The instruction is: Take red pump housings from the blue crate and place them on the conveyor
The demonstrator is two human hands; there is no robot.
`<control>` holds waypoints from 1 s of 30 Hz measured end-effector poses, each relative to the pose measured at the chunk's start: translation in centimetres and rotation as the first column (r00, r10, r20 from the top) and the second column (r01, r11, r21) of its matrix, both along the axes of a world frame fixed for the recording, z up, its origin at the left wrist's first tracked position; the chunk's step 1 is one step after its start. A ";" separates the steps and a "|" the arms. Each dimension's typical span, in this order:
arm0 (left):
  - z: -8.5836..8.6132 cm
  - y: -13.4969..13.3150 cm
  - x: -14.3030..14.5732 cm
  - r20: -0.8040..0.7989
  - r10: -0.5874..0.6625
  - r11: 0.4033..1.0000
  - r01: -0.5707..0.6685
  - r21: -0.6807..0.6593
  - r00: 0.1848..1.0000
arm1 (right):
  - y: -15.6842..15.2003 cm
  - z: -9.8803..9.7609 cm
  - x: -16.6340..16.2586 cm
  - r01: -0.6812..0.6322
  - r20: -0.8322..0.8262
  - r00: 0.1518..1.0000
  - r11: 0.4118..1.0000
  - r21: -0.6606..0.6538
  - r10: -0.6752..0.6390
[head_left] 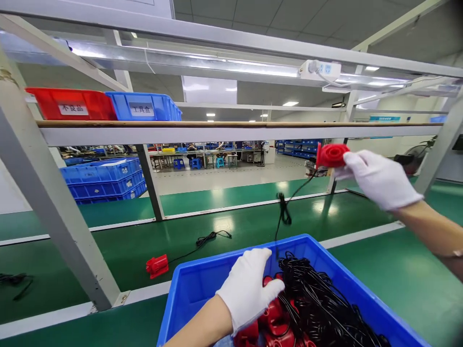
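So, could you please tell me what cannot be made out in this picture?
All in the head view:
Blue bin: near side cut off by the bottom edge.
Red parts in it: partly hidden by the left hand and black cables.
Raised red part: right end covered by the right hand.
Far-left cord: cut off by the left edge.

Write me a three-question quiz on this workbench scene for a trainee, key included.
1. Multiple choice. Which hand holds up a red part above the bench?
A) the left
B) the right
C) both

2. True or false: Black cables and more red parts lie together in the nearest blue crate.

3. Fill in the gap. On the shelf, seen from the camera, the red bin stands to the ____ of the blue bin.

Key:
1. B, the right hand
2. True
3. left
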State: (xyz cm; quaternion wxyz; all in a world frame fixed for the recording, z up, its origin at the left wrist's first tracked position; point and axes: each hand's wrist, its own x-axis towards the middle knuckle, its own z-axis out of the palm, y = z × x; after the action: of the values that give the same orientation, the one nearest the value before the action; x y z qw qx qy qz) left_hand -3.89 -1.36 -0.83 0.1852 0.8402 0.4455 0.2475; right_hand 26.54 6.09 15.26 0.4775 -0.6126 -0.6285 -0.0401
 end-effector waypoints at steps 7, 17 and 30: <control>-0.1 0.1 -0.2 -0.088 0.009 0.998 -0.015 -0.063 0.996 | 11.2 -1.5 3.5 0.246 0.412 0.894 0.961 -0.125 -0.175; -0.1 1.9 -1.1 -0.004 0.140 0.980 -0.139 -0.145 0.990 | 14.7 -19.2 -1.0 0.232 0.548 0.805 0.730 -0.643 0.227; 1.2 3.2 -1.7 0.578 0.172 0.979 -0.205 -0.008 0.798 | 6.2 -16.7 -13.2 -0.205 0.572 0.603 0.801 -0.563 0.556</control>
State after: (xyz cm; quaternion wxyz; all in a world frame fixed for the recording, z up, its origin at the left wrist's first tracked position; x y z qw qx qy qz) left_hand -5.54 1.79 0.36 0.2626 0.6824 0.4429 0.5188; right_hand 13.30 12.27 -1.39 0.0399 -0.4852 -0.8731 -0.0248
